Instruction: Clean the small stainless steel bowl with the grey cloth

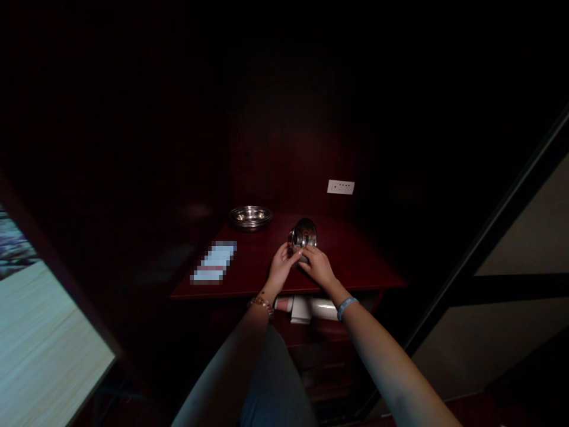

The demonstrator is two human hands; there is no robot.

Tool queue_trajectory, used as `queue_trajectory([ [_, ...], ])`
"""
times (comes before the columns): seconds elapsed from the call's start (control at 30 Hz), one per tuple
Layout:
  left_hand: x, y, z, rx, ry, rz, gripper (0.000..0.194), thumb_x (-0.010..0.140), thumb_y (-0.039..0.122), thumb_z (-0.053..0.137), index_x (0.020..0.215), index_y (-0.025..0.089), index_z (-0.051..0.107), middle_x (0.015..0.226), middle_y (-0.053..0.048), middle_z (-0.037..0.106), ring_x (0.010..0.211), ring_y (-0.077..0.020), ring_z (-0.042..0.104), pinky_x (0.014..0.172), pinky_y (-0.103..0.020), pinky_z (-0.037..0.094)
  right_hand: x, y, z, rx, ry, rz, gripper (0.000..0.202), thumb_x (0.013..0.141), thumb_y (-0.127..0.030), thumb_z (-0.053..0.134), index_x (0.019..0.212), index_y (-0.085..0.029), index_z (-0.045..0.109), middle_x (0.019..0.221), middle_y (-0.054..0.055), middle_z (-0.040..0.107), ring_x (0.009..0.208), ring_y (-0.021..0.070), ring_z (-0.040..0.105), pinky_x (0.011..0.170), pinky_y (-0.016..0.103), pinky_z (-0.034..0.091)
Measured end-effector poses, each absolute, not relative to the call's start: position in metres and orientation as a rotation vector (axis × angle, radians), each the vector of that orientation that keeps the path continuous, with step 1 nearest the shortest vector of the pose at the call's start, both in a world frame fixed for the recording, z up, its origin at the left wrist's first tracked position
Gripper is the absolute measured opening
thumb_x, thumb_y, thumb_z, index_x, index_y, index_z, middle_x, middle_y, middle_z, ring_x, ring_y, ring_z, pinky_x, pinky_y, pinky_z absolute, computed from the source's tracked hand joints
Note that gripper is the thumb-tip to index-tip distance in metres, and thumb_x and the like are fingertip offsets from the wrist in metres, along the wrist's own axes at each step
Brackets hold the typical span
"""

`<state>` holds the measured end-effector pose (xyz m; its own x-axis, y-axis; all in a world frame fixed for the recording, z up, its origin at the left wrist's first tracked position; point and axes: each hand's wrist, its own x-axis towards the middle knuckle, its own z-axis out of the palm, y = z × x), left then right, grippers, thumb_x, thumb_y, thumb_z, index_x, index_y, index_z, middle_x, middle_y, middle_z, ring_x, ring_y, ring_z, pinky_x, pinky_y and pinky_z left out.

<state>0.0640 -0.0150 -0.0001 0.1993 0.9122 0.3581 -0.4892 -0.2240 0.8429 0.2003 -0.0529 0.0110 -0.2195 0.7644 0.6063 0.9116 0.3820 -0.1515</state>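
Observation:
A shiny metal bowl (305, 231) is held tilted over the dark red shelf (351, 261), its opening turned partly towards me. My left hand (281, 265) grips its left and lower side, with the thumb on the near rim. On the near right side, my right hand (317, 265) has its fingers closed on the same rim. The bowl's underside is partly hidden by both hands. Further back on the left, metal dishes (251, 218) sit stacked on the shelf, apart from my hands.
A blurred-out pale sheet or screen (214, 262) lies at the shelf's left. A white socket plate (341, 187) is on the back wall. Below the shelf are a white box (301, 309), a pink-and-white cup (284, 304) and a pale roll-shaped item (324, 308). A light wooden tabletop (48, 350) stands at left.

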Motion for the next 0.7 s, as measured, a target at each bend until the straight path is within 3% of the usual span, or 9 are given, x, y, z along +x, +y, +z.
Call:
queue_trajectory([
  [0.23, 0.0579, -0.016, 0.007, 1.111, 0.494, 1.436, 0.044, 0.069, 0.043, 0.075, 0.102, 0.015, 0.068, 0.105, -0.007, 0.071, 0.1, -0.0195, 0.065, 0.093, -0.031, 0.045, 0.1987, -0.056, 0.0155, -1.502, -2.123, -0.318, 0.046, 0.084, -0.028, 0.067, 0.129, -0.027, 0.057, 0.117, 0.006, 0.062, 0.107, 0.0205, 0.057, 0.09, 0.029, 0.047],
  [0.4, 0.0589, -0.0152, 0.0067, 1.134, 0.503, 1.43, 0.047, 0.073, 0.044, 0.073, 0.111, 0.017, 0.067, 0.115, -0.008, 0.069, 0.109, -0.0214, 0.061, 0.098, -0.033, 0.043, 0.1996, -0.0552, 0.0152, -1.463, -2.138, -0.334, 0.044, 0.085, -0.024, 0.065, 0.129, -0.024, 0.057, 0.116, 0.007, 0.063, 0.108, 0.0214, 0.057, 0.093, 0.032, 0.047],
  [0.6, 0.064, -0.0184, 0.0029, 1.213, 0.447, 1.343, 0.084, 0.065, 0.026, 0.08, 0.141, 0.024, 0.043, 0.14, -0.009, 0.053, 0.126, -0.0226, 0.052, 0.109, -0.035, 0.037, 0.2015, -0.0505, 0.0089, -1.346, -2.08, -0.279, 0.042, 0.09, -0.02, 0.057, 0.131, -0.02, 0.054, 0.124, 0.011, 0.061, 0.114, 0.021, 0.056, 0.098, 0.033, 0.045],
  [0.7, 0.0653, -0.019, 0.0007, 1.22, 0.439, 1.345, 0.086, 0.066, 0.025, 0.079, 0.143, 0.021, 0.039, 0.141, -0.011, 0.052, 0.128, -0.0232, 0.051, 0.111, -0.036, 0.036, 0.2022, -0.0497, 0.0073, -1.325, -2.082, -0.273, 0.04, 0.09, -0.021, 0.057, 0.13, -0.019, 0.055, 0.122, 0.011, 0.061, 0.112, 0.021, 0.057, 0.097, 0.033, 0.046],
])
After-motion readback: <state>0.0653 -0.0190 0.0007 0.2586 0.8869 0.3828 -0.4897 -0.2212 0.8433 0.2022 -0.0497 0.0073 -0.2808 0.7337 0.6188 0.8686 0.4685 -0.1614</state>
